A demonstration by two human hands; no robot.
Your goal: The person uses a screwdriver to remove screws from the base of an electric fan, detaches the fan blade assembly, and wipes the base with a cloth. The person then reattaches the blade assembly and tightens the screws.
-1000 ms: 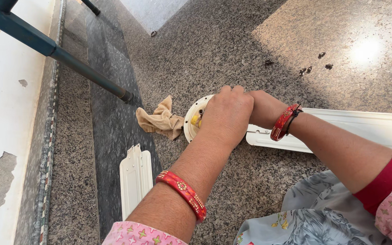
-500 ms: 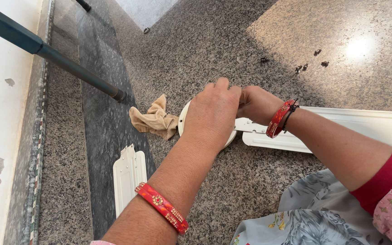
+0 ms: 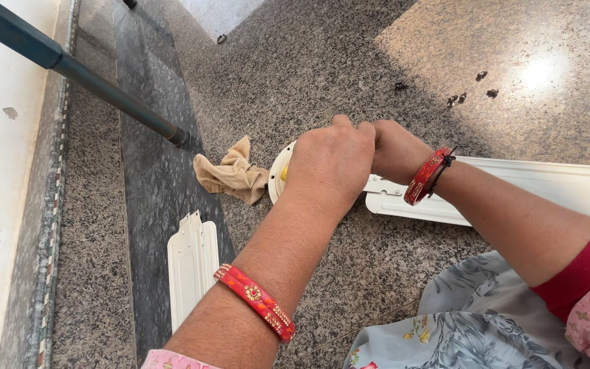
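White round fan hub under left hand and right hand, fingers clamped on it, beside tan cloth.

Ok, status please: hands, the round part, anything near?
Left hand and right hand together on white round hub. Beige cloth beside it. Nothing blocking.

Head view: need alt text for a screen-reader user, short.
Both hands, the left hand over the right hand, press on a round white fan hub lying on a speckled granite floor, with a white fan blade extending right. A crumpled tan cloth and a second white blade lie to the left.
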